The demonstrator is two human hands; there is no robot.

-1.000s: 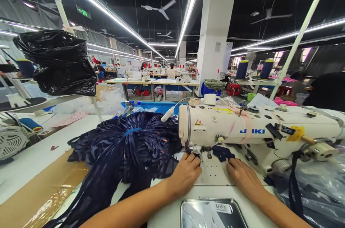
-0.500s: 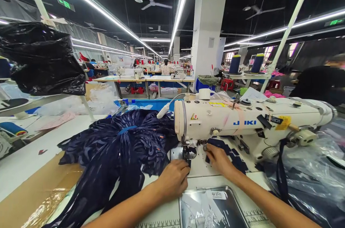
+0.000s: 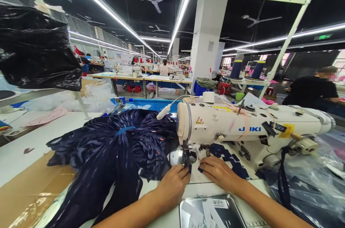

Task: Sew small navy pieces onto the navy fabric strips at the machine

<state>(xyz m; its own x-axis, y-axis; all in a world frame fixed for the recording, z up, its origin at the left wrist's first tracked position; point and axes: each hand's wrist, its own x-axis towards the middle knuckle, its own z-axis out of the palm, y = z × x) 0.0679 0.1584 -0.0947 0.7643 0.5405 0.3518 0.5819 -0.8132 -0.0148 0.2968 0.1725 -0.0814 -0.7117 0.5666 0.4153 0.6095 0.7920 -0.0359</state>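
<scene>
Since the frame half a second earlier, the right hand (image 3: 219, 173) had drawn back from beside the pile of dark pieces (image 3: 237, 168) towards the left hand (image 3: 172, 185), which had barely shifted.

Between the fingertips lay a narrow bare patch of the machine bed (image 3: 194, 174). Its front edge ran just beyond the metal tray (image 3: 234, 208), leaving little room on the near side. The navy bundle (image 3: 102, 149) crowded the bed's left edge, and the dark pieces took up room beyond the right hand.

The dark cloth (image 3: 190, 169) lay at the left fingertips, on the near side of the presser foot (image 3: 185, 156). Its visible end pointed towards the person; most was covered, so its long axis could not be told. The bundle's tail ran down and leftwards from its blue band (image 3: 125, 130).

The left fingers were bent and close together on the cloth; the right ones were loosely curved, tips at a small dark piece (image 3: 200, 170). Whether either hand pinched or merely touched could not be told.
</scene>
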